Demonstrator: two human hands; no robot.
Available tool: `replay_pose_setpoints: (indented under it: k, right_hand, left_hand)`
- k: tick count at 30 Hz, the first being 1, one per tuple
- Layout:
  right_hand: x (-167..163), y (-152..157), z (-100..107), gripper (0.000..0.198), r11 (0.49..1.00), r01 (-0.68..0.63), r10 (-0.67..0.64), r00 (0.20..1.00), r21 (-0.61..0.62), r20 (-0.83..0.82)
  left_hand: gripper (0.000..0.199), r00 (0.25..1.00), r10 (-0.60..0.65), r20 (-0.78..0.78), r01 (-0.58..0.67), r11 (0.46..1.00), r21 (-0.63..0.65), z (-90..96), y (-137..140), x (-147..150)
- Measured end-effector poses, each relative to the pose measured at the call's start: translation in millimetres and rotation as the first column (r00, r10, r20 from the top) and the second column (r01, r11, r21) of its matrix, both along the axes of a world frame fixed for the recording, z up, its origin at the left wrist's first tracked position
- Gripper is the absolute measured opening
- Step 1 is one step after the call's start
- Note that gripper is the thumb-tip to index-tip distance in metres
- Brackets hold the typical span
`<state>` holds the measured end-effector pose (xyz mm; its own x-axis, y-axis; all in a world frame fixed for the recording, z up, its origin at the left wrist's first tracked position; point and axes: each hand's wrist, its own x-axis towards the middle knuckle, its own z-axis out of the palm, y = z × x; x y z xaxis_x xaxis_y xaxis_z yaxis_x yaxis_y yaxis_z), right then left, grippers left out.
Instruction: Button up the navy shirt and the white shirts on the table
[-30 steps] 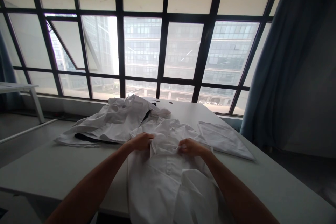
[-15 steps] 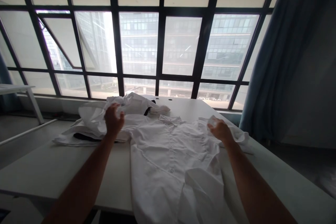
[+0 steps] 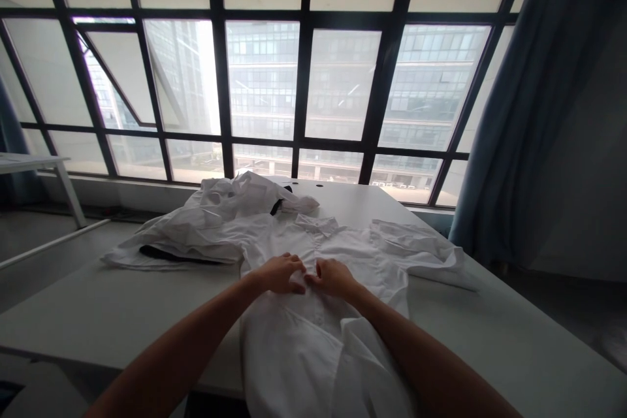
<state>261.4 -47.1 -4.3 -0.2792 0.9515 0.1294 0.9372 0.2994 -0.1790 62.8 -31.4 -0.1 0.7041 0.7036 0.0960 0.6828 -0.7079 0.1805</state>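
Both bare forearms enter from bottom of frame, angling inward toward centre. Left hand (image 3: 280, 272) just left of centre, palm down, fingers curled, knuckles up. Right hand (image 3: 334, 277) just right of centre, palm down, fingers bent. Fingertips of both hands meet or nearly meet. Wrists low, roughly level.

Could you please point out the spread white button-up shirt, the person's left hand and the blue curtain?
Spread white button-up shirt (image 3: 289, 353), head view, on its front panel near the table edge.
Left hand (image 3: 281, 272), head view, on the back of the hand.
Blue curtain (image 3: 524, 124), head view, on its middle folds.
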Motion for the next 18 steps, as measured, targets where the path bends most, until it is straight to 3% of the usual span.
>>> replay_pose_setpoints:
  k: [4,6,9,12,15,18]
  right_hand:
    - [-4,-2,3,0.018,0.998,-0.068,0.068,0.995,-0.005,-0.069]
    - [-4,-3,4,0.015,0.995,-0.096,0.092,0.990,-0.035,-0.106]
    - [-2,-3,5,0.018,0.989,-0.113,0.093,0.976,-0.093,-0.199]
    - [3,0,5,0.025,0.969,-0.128,0.045,0.934,-0.214,-0.355]
    - [9,2,6,0.021,0.913,-0.188,-0.077,0.791,-0.361,-0.607]
    - [13,3,8,0.015,0.891,-0.268,-0.139,0.608,-0.367,-0.782]
  left_hand:
    - [0.061,0.990,0.069,-0.124,-0.072,0.997,-0.026,21.6,-15,6]
    - [0.056,0.985,0.095,-0.146,-0.099,0.995,-0.024,27.1,-21,9]
    - [0.037,0.979,0.155,-0.131,-0.154,0.988,0.012,26.9,-25,11]
    - [0.032,0.978,0.204,-0.034,-0.202,0.977,0.060,18.3,-24,14]
    - [0.023,0.976,0.150,0.156,-0.160,0.986,0.053,7.0,-20,18]
    - [0.018,0.941,0.107,0.322,-0.117,0.993,0.013,0.8,-16,23]
